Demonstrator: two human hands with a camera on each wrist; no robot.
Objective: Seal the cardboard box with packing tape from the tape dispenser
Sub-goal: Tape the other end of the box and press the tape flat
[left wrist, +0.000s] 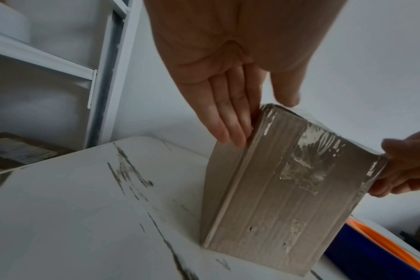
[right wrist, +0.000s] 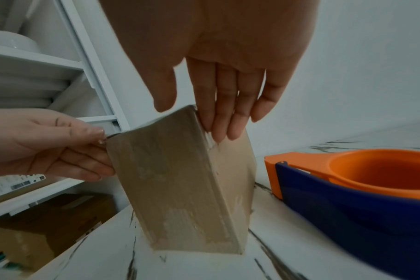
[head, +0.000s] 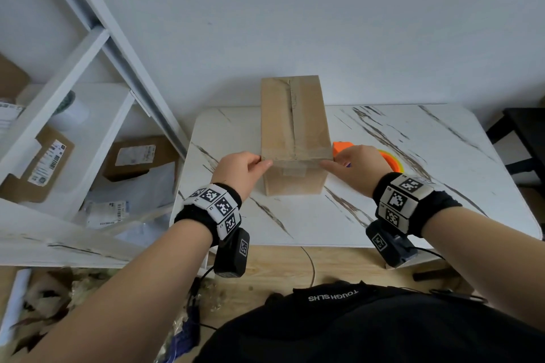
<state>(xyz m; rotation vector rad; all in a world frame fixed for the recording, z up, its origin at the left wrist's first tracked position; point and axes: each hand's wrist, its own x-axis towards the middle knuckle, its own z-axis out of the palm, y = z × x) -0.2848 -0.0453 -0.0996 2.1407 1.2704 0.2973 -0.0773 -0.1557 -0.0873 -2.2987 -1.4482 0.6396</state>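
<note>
The left hand (head: 241, 169) and the right hand (head: 355, 166) are flanking the near end of the cardboard box (head: 295, 130), fingers straight and flat against its two side walls, thumbs lying on the top edge where clear packing tape (left wrist: 309, 161) is crossing over and down the front face. Neither hand is curling round anything. Just beyond the right hand the orange and blue tape dispenser (right wrist: 362, 181) is lying on the marble-patterned table (head: 413, 138); the box is reaching away toward the white wall (head: 324, 15)
</note>
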